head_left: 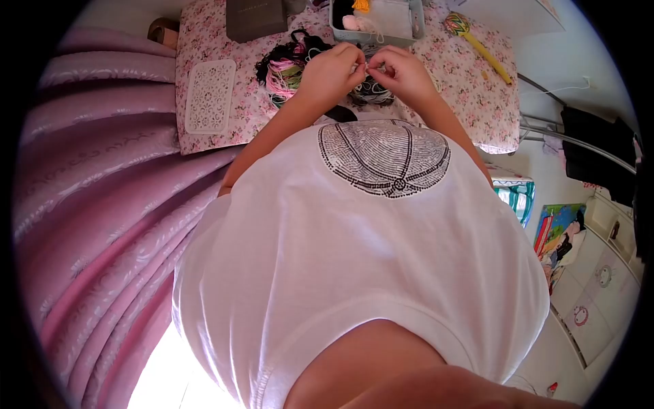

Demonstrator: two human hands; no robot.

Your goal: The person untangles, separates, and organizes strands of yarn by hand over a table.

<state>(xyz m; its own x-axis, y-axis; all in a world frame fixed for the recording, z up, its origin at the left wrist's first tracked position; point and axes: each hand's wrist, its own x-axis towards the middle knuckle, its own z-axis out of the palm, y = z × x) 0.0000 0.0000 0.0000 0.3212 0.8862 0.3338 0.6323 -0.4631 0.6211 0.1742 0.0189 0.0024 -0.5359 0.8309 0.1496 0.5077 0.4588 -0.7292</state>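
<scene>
My left hand (334, 71) and my right hand (403, 72) meet over the table, fingertips pinched close together. Between them shows a tiny pale bit of thread (366, 67), mostly covered by the fingers. Under and beside my left hand lies a tangled heap of thread (281, 73) in black, pink, green and white. More grey and black thread (373, 93) is bunched below the gap between the hands. A dark flat piece (340, 114) lies near the table's front edge, partly covered by the shirt.
On the flowered tablecloth (470, 116) lie a white lacy tray (210, 97), a dark box (255, 19), a grey basket (417, 27) holding yarn and a clear packet, and a yellow stick (487, 56) with a multicoloured round head. A pink curtain (109, 157) hangs at the left.
</scene>
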